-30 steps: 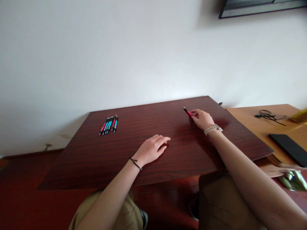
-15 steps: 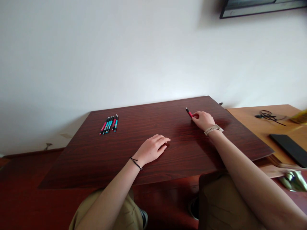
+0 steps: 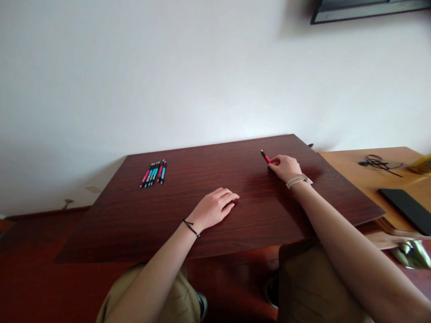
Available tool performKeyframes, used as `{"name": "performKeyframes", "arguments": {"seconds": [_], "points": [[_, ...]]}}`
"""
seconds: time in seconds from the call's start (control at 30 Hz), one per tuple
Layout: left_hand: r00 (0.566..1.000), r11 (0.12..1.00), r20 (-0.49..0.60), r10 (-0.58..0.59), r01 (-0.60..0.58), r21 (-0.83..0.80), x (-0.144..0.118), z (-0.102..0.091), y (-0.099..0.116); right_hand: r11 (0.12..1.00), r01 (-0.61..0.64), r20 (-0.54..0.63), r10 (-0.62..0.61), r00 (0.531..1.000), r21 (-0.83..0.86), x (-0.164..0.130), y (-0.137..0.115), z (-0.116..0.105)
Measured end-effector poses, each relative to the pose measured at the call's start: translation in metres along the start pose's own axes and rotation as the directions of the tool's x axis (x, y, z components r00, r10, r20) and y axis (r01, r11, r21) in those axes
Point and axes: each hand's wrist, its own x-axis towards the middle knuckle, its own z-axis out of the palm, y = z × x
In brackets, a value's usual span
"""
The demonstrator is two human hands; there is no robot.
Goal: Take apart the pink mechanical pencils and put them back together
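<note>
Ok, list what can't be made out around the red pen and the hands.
Head view only:
- red pen: rear end hidden under the right hand.
- right hand's grip: fingertips curl away from the camera, hold unclear.
- pen bundle: too small to count or read.
- left hand: palm down on the dark board, underside unseen.

The right hand (image 3: 285,167) covered most of the red pen (image 3: 266,156). The pens (image 3: 154,173) far off were too small to count. The dark frame (image 3: 367,9) was cut off on top.
</note>
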Motion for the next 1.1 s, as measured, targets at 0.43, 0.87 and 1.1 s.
{"name": "performKeyframes", "arguments": {"seconds": [0.43,0.87,1.1], "points": [[1.0,1.0,-0.001,-0.004,0.004,-0.006,0.001,-0.001,0.001,0.998,-0.039,0.023,0.038,0.999,0.045,-0.001,-0.005,0.0],[1.0,1.0,-0.002,-0.01,0.01,-0.006,0.0,0.001,0.0,0.999,-0.036,0.044,0.035,0.998,0.03,-0.013,-0.016,-0.015],[1.0,0.999,0.017,0.013,-0.014,0.031,0.001,-0.001,0.001,0.93,0.331,0.173,-0.356,0.918,0.159,-0.07,-0.08,-0.014]]}}
